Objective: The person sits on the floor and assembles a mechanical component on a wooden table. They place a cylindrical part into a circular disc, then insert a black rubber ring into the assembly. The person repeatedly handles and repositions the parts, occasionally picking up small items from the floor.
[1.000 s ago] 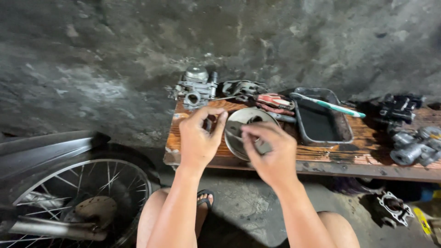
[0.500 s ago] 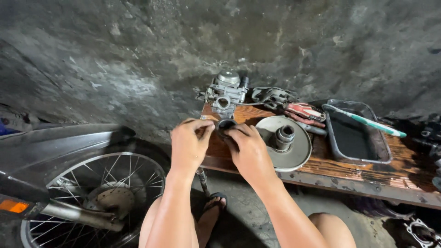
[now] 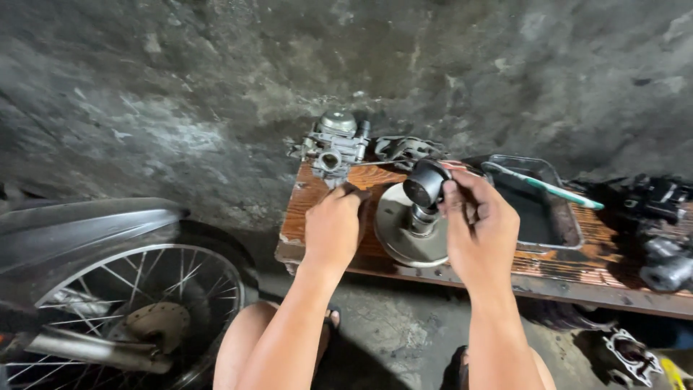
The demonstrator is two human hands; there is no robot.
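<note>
My right hand [image 3: 480, 231] grips a dark round cylindrical part [image 3: 426, 182] and holds it just above the hub of a grey metal disc [image 3: 404, 235] that lies on the wooden board [image 3: 307, 206]. My left hand [image 3: 333, 227] rests on the board to the left of the disc with its fingers curled. Its fingertips lie close below a grey carburettor [image 3: 333, 141]. Whether anything small sits under those fingers is hidden.
A black tray [image 3: 567, 227] with a green and white toothbrush [image 3: 541, 184] across it sits right of the disc. Dark engine parts [image 3: 664, 231] crowd the board's right end. A motorcycle wheel [image 3: 144, 303] and mudguard stand at the left. A rough concrete wall rises behind.
The hands were together in front of the board on a small part. Now they have separated: the right lifted the dark round part over the disc, and the left dropped onto the board.
</note>
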